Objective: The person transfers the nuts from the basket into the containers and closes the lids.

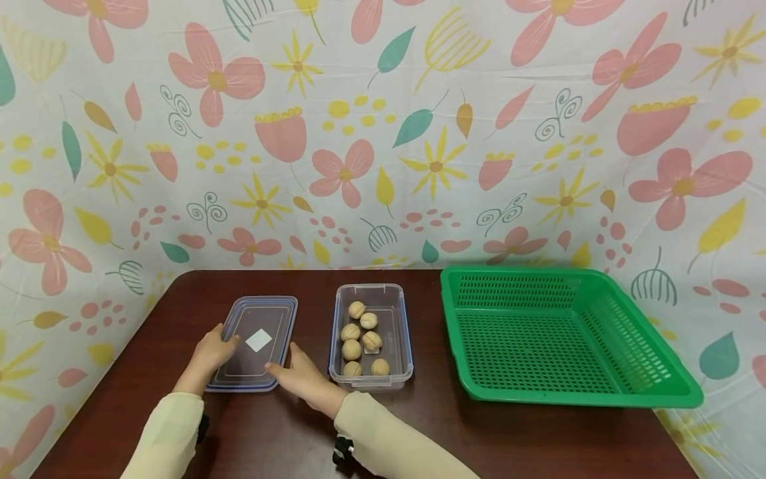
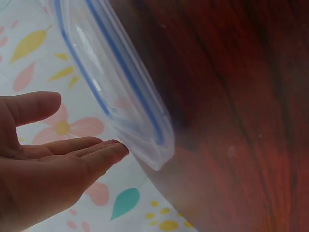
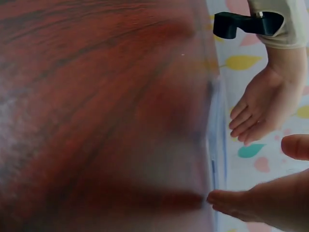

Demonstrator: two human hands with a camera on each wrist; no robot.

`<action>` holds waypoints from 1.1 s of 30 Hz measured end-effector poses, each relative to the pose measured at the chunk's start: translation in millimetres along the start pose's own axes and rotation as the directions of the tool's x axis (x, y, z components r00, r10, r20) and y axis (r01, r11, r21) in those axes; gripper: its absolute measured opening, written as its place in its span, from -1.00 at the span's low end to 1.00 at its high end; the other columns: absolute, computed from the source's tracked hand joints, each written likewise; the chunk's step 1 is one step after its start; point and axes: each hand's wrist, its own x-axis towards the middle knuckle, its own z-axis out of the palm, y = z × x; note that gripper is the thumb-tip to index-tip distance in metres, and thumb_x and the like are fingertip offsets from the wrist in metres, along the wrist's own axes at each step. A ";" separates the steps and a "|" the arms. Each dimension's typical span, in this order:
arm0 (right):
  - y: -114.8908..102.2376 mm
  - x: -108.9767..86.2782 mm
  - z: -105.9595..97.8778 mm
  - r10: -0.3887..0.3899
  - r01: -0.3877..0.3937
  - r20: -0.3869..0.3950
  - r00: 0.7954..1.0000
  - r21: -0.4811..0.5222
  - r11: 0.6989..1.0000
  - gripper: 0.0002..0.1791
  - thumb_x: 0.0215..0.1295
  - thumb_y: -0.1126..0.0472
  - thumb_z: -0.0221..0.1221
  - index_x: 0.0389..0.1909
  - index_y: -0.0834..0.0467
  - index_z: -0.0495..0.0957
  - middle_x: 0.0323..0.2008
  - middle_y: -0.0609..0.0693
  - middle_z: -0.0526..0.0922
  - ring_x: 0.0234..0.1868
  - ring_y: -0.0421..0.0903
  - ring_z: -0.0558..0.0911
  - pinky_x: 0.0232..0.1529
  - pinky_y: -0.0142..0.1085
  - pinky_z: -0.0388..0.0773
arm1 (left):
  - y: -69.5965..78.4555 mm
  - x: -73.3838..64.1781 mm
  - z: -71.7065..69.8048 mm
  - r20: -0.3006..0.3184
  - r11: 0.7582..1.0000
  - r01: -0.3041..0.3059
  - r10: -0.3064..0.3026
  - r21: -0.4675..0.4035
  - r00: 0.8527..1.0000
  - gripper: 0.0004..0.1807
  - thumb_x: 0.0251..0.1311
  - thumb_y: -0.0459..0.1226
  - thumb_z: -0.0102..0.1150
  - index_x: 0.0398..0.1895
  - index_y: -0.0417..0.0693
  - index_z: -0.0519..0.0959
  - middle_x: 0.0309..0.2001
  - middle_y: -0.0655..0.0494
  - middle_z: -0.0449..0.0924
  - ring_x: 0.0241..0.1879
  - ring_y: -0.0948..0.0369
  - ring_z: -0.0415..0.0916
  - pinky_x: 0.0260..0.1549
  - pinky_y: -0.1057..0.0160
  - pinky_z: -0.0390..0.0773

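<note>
A clear plastic lid (image 1: 245,362) with blue edging and a white square label lies on the table at the left. My left hand (image 1: 214,351) is at its left side, thumb overlapping the lid. In the left wrist view the fingers of this left hand (image 2: 63,159) are straight, their tips right at the lid's edge (image 2: 130,82). At the lid's lower right my right hand (image 1: 305,378) has its fingers extended and its thumb over the rim. The right wrist view shows the straight fingertips of this right hand (image 3: 265,200) meeting the lid's edge (image 3: 217,145).
Right of the lid, a clear rectangular container (image 1: 391,332) with a blue band holds several walnuts (image 1: 351,350). A large green perforated basket (image 1: 473,392) stands at the right end of the dark wooden table (image 1: 413,439). Behind the table hangs a flower-patterned cloth (image 1: 419,166).
</note>
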 end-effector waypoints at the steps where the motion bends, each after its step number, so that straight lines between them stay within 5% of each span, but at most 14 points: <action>1: 1.1 0.4 0.5 0.004 -0.004 0.008 1.000 0.019 1.000 -0.20 0.31 0.07 0.18 0.38 0.45 0.10 0.35 0.36 0.23 0.38 0.22 0.22 0.35 0.04 0.17 | -0.8 0.2 -0.1 0.001 1.000 -0.001 0.001 0.009 1.000 -0.30 0.32 -0.26 -0.14 0.28 -0.74 0.00 0.22 -0.68 0.09 0.22 -0.46 0.13 0.19 -0.28 0.24; 14: 10.0 3.6 4.2 -0.010 -0.024 0.158 0.987 0.212 0.977 -0.18 0.38 0.10 0.11 0.41 0.49 -0.04 0.38 0.37 0.16 0.36 0.19 0.28 0.34 -0.05 0.23 | 1.6 2.3 -4.2 0.030 0.999 -0.027 0.025 0.046 0.999 -0.48 0.30 -0.27 -0.11 0.04 -0.71 0.31 -0.04 -0.62 0.42 -0.05 -0.39 0.44 -0.12 -0.20 0.50; 19: 9.1 4.0 4.0 -0.006 -0.027 0.151 0.988 0.216 0.976 -0.18 0.37 0.12 0.12 0.40 0.51 -0.04 0.36 0.39 0.20 0.30 0.17 0.36 0.33 -0.06 0.26 | 3.2 1.3 -5.2 0.021 1.000 -0.019 0.018 0.021 1.000 -0.51 0.31 -0.27 -0.12 -0.02 -0.68 0.37 -0.08 -0.58 0.46 -0.13 -0.31 0.49 -0.17 -0.16 0.53; 25: 8.3 5.1 2.8 0.002 -0.027 0.121 0.993 0.206 0.978 -0.21 0.34 0.12 0.13 0.39 0.50 0.04 0.39 0.35 0.17 0.39 0.17 0.20 0.37 -0.02 0.15 | 1.3 1.8 -6.8 0.033 0.999 0.031 -0.030 -0.019 0.999 -0.50 0.35 -0.24 -0.13 0.01 -0.67 0.38 -0.04 -0.57 0.44 -0.09 -0.30 0.47 -0.16 -0.13 0.53; 33: 4.5 3.9 0.5 -0.013 -0.008 0.091 0.996 0.230 0.973 -0.18 0.33 0.10 0.12 0.40 0.50 0.01 0.40 0.37 0.11 0.43 0.17 0.11 0.40 -0.01 0.10 | 1.8 5.0 -6.9 -0.032 1.000 -0.016 0.015 -0.023 0.999 -0.44 0.31 -0.20 -0.07 0.07 -0.66 0.36 0.01 -0.59 0.41 0.00 -0.38 0.41 -0.10 -0.16 0.51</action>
